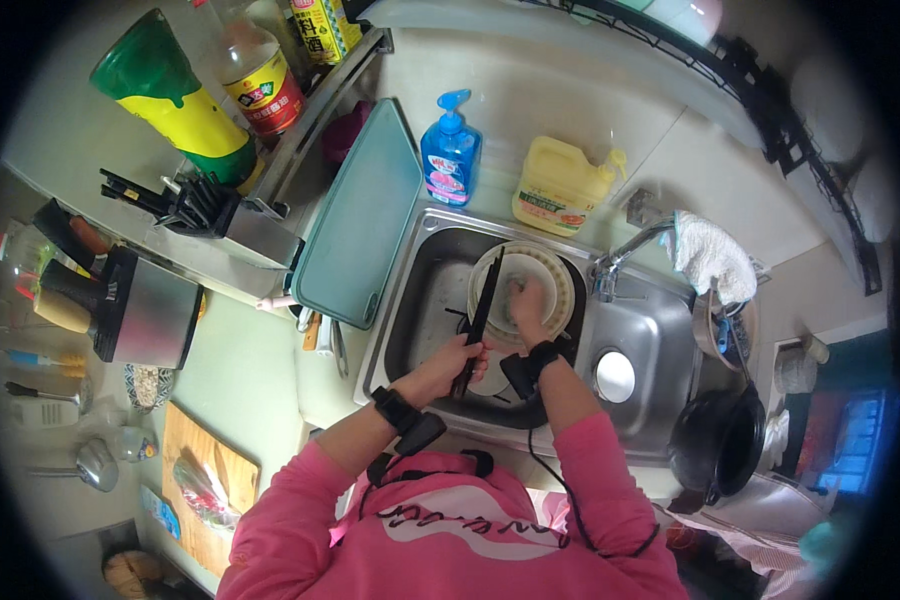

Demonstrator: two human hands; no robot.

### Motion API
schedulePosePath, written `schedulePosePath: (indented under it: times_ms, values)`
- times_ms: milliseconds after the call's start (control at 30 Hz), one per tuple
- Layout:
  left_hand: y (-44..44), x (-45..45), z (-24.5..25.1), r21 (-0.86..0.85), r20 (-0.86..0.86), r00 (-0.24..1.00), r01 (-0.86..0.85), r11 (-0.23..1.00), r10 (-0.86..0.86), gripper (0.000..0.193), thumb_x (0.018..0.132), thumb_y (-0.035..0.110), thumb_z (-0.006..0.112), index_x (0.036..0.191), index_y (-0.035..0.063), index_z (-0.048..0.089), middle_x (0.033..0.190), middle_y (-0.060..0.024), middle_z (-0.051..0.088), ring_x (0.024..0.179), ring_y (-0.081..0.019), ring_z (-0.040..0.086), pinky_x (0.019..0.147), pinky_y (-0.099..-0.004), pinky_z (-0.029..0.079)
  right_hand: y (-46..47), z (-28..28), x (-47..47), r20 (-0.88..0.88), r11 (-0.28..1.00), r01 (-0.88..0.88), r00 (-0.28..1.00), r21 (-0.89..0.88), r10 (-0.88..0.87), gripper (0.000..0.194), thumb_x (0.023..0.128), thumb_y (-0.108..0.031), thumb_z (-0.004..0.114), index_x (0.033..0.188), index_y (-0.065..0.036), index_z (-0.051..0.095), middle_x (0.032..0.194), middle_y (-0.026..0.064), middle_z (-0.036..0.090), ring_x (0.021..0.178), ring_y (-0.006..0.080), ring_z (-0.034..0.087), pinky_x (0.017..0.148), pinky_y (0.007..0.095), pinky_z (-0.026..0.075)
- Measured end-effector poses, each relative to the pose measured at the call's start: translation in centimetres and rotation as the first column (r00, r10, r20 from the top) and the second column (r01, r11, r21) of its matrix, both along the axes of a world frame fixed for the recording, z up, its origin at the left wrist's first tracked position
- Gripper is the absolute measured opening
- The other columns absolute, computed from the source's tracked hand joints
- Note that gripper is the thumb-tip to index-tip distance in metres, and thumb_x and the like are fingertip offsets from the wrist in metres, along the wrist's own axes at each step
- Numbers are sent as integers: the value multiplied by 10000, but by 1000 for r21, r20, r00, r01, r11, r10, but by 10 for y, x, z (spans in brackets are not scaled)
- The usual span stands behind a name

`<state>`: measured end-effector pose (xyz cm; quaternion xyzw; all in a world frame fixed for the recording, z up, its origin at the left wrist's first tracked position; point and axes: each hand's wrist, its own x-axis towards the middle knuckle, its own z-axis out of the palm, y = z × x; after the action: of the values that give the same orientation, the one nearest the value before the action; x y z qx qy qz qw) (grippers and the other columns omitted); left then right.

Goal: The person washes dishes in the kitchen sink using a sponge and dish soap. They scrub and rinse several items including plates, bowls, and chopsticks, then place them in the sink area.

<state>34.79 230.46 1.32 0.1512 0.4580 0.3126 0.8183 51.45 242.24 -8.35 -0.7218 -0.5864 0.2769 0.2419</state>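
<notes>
My left hand (468, 361) grips a bundle of black chopsticks (485, 300), which slants up over the left sink basin (425, 300). Inside a white bowl (541, 271), my right hand (526, 304) has its fingers lowered; whether they hold anything is hidden. That bowl rests in a larger pale dish with a patterned rim (565, 315), in the same basin. More pale dishware lies partly hidden beneath my hands. A chrome faucet (606, 281) stands between this basin and the right one (656, 337).
Behind the sink stand a blue pump bottle (451, 166) and a yellow detergent jug (559, 187). A teal cutting board (360, 225) leans at the left. A white cloth (712, 251) hangs over the faucet. Right of the sink is a black pot (712, 442). A knife block (154, 307) stands far left.
</notes>
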Motion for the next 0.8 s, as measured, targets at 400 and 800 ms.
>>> schedulePosePath:
  times_ms: [400,800]
  values:
    - [23,38,5,80,-98,986,144,986,-136,271,1012,292,394,808,118,434,605,60,342,444,-45,279,373,-227,206,-21,61,-18,-836,985,137,524,-108,-165,199,848,-78,668,990,-8,548,780,53,588,591,172,581,498,297,460]
    - [12,-28,29,54,529,836,139,989,-147,344,999,320,444,1206,49,499,929,-80,611,776,-174,607,642,-238,504,3,40,8,-934,939,41,101,-340,-343,118,873,-45,628,960,-4,559,868,110,625,664,120,585,552,259,483]
